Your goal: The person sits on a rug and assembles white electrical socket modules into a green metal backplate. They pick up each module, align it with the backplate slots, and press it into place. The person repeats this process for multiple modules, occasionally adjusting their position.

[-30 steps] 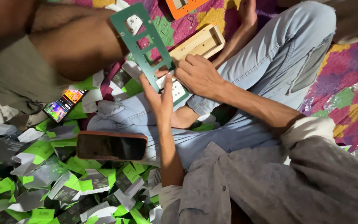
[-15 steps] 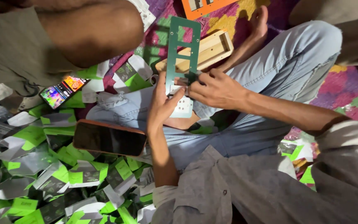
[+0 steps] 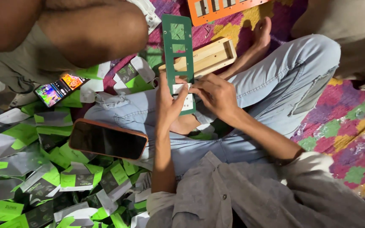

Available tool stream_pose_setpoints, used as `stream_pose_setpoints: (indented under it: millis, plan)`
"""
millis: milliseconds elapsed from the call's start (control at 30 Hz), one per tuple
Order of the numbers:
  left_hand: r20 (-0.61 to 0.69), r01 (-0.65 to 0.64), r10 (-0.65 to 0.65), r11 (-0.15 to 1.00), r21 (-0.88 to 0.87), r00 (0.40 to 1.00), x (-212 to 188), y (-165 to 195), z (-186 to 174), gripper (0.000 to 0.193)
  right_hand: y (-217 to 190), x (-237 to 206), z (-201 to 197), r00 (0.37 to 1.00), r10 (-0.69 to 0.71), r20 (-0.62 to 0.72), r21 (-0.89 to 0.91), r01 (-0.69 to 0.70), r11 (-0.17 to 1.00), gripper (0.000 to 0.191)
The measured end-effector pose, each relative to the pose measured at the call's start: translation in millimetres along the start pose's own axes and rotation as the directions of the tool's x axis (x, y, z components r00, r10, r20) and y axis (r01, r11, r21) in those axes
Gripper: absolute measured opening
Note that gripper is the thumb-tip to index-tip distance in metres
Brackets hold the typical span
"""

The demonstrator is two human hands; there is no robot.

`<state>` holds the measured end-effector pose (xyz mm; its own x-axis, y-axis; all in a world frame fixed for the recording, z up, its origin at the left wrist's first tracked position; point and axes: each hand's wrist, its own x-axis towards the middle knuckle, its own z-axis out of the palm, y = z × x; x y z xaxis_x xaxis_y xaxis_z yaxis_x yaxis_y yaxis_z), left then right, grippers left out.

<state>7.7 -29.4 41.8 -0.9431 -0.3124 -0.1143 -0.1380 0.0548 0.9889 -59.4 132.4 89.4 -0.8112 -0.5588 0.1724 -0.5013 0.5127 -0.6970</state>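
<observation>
A long green plastic frame (image 3: 178,46) with several rectangular cut-outs stands almost upright over my crossed legs. My left hand (image 3: 168,103) grips its lower left edge, thumb on the front. My right hand (image 3: 216,96) holds the lower right edge, and its fingertips press a small white rectangular piece (image 3: 183,88) set in the lowest cut-out. Both hands are closed on the frame. Behind the frame a wooden tray (image 3: 211,57) lies on the patterned mat.
A dark phone in an orange case (image 3: 107,139) rests on my left knee. A second phone with a lit screen (image 3: 60,89) lies further left. Green and grey paper packets (image 3: 43,181) cover the floor at left. Another person's bent knee (image 3: 89,29) is top left; an orange frame (image 3: 218,6) lies at the top.
The green frame has swung from tilted left to nearly upright. My hands have closed in on its lower end, and my right fingertips now press the white piece.
</observation>
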Motion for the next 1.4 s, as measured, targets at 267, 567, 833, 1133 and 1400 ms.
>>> stream_pose_setpoints:
  millis: [267,567,833,1133,1400]
  plan:
    - [0.027,0.007,-0.005,0.995,-0.102,1.000,3,0,1,0.036,9,-3,-4,0.976,-0.216,0.014,-0.086,0.216,0.973,0.029]
    - [0.007,0.052,-0.051,0.981,-0.188,0.999,3,-6,4,0.039,7,-2,2,0.997,0.077,-0.008,0.250,-0.072,0.966,0.024]
    - [0.030,0.137,-0.133,0.971,-0.195,0.991,3,-2,11,0.038,22,-2,3,0.988,-0.131,-0.086,0.132,0.142,0.981,0.022]
    - [0.026,0.094,-0.092,0.989,-0.116,0.995,4,0,11,0.033,52,28,-19,0.978,0.001,-0.207,0.129,0.027,0.991,0.015]
    - [-0.084,-0.061,0.056,0.996,-0.063,0.995,3,13,16,0.028,123,106,19,0.981,0.040,0.187,-0.401,0.039,0.915,0.019]
